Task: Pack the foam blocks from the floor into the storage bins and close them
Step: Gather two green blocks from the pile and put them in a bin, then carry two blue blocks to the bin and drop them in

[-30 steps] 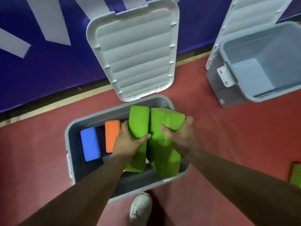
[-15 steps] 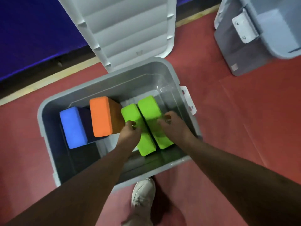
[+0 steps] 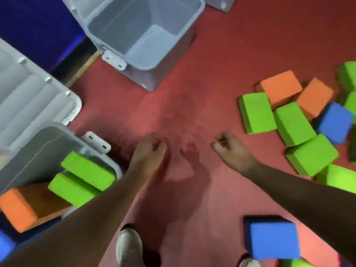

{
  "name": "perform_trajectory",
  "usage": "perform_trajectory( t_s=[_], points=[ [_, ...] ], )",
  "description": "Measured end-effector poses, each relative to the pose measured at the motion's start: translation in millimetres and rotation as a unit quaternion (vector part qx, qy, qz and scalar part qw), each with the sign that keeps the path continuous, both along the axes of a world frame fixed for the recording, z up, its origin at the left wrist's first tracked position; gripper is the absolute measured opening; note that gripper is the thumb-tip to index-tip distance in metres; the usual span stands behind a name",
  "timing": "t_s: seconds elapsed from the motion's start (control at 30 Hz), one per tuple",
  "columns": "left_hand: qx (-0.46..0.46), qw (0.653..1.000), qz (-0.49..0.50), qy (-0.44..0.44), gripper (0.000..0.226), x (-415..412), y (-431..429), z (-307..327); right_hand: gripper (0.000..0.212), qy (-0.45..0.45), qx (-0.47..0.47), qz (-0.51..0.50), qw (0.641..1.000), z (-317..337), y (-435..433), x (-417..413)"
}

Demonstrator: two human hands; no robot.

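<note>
My left hand point(image 3: 150, 151) and my right hand point(image 3: 231, 149) hang over the bare red floor, fingers loosely curled, holding nothing. At the lower left, the open grey bin point(image 3: 57, 132) holds two green foam blocks point(image 3: 88, 170), an orange block point(image 3: 21, 207) and a blue block point(image 3: 4, 245); its lid point(image 3: 32, 97) leans back behind it. To the right of my right hand lies a loose pile of blocks on the floor: green point(image 3: 257, 112), orange point(image 3: 281, 87) and blue point(image 3: 335, 122). A single blue block point(image 3: 273, 239) lies near my right foot.
A second grey bin point(image 3: 119, 22) stands open with nothing in it at the top middle, latch facing me. A dark blue wall runs along the upper left. My shoe point(image 3: 129, 247) is at the bottom edge. Red floor stretches between the bins and the pile.
Both hands let go of the two green blocks, which now lie in the near bin. My hands and view swung right, away from the bin and toward the pile on the floor.
</note>
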State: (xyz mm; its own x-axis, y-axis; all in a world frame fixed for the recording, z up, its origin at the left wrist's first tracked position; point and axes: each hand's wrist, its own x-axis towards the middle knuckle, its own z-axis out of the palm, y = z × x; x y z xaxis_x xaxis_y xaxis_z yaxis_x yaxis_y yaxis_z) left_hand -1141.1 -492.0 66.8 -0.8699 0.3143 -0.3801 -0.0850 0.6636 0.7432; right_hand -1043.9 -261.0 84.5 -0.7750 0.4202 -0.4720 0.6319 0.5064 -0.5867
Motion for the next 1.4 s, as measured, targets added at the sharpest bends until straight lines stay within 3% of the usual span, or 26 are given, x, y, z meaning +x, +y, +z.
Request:
perform_trajectory(
  t_s=[0.1,0.3,0.43,0.53,0.6,0.83,0.93,1.03,1.1,1.2,1.3,1.4],
  points=[
    [-0.043,0.994,-0.088,-0.048,0.017,49.3,80.5,-17.6,0.029,-0.009,0.02,-0.058,0.998,-10.0,68.1,86.7],
    [-0.062,0.973,-0.167,-0.147,0.017,179.7,190.8,-69.5,0.039,-0.07,0.027,-0.191,0.979,-69.9,155.2,273.0],
    [-0.06,0.972,-0.166,-0.154,0.034,273.2,233.2,-116.2,0.042,-0.106,0.005,-0.262,0.959,-122.8,182.5,385.5],
    [-0.073,0.969,-0.16,-0.171,0.031,339.5,255.2,-155.8,0.045,-0.14,-0.019,-0.277,0.95,-163.4,190.0,453.6],
    [-0.095,0.964,-0.164,-0.188,0.026,375.6,266.1,-185.3,0.051,-0.166,-0.036,-0.28,0.945,-188.7,193.3,487.7],
    [-0.216,0.926,-0.095,-0.295,0.056,444.7,269.9,-274.1,0.074,-0.202,-0.101,-0.303,0.926,-256.4,204.2,535.6],
    [-0.172,0.916,-0.018,-0.363,0.078,454.3,270.3,-292.0,0.066,-0.21,-0.179,-0.341,0.899,-277.8,202.3,534.6],
    [-0.114,0.956,-0.04,-0.269,0.091,448.9,268.8,-307.9,0.048,-0.173,-0.21,-0.397,0.877,-285.1,205.9,533.5],
    [-0.07,0.969,-0.049,-0.233,0.082,437.1,273.8,-307.1,0.04,-0.131,-0.233,-0.439,0.858,-279.5,214.1,534.2],
    [0.004,0.964,-0.086,-0.253,0.066,418.3,304.5,-272.8,0.05,-0.073,-0.286,-0.462,0.836,-262.1,230.3,531.6],
    [0.031,0.988,-0.094,-0.12,0.039,403.1,338.9,-231.7,0.055,-0.048,-0.273,-0.451,0.848,-241.2,256.6,525.0],
    [0.03,0.997,-0.067,-0.039,0.058,400.1,372.7,-186.6,0.043,-0.071,-0.162,-0.445,0.878,-230.0,297.2,528.4]
  ],
)
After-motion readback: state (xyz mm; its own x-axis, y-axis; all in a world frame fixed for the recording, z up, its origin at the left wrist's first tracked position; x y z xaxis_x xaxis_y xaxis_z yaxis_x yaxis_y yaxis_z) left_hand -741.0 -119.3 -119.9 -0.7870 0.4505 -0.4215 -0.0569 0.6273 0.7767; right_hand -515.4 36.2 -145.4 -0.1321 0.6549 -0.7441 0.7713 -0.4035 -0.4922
